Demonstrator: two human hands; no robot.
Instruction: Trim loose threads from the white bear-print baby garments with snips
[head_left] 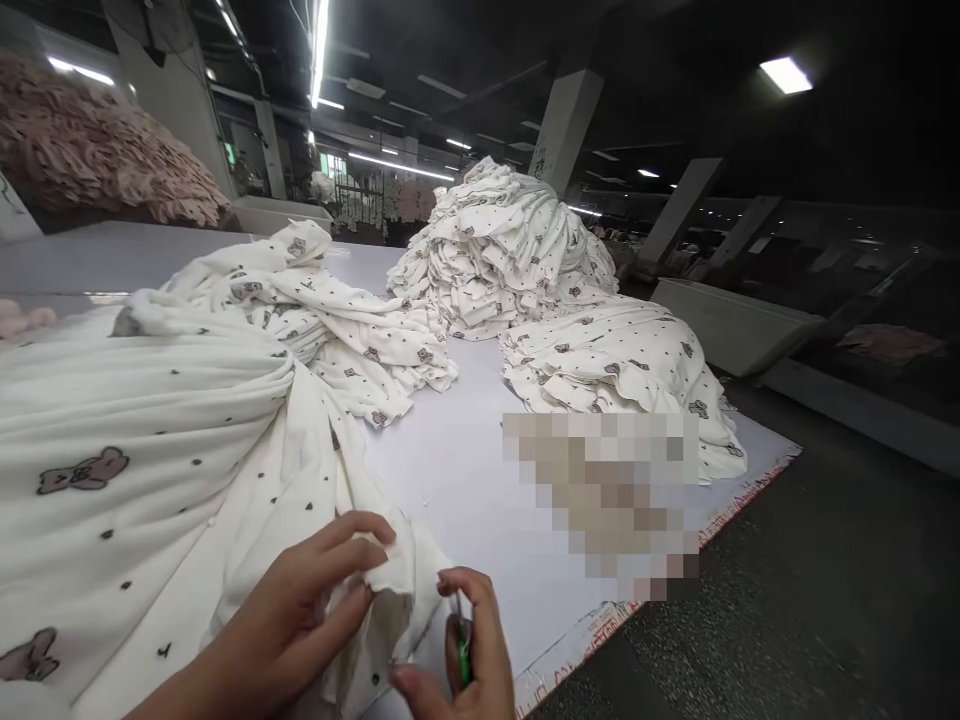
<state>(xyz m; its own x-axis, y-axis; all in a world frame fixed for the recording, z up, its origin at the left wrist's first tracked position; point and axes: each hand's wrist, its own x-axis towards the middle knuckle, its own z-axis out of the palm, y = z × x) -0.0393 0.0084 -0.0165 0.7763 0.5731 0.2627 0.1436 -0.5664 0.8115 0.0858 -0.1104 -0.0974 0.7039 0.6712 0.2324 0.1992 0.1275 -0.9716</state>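
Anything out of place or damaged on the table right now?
The table's near edge looks ragged and red-marked, its white covering worn. Otherwise nothing stands out: left hand pinches the white printed fabric, right hand holds a small green tool.

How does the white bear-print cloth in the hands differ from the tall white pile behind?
The white bear-print cloth lies loose and gathered in front; the tall white pile is many pieces stacked high. The left hand pinches the cloth; nothing touches the pile. Both are white with dark prints.
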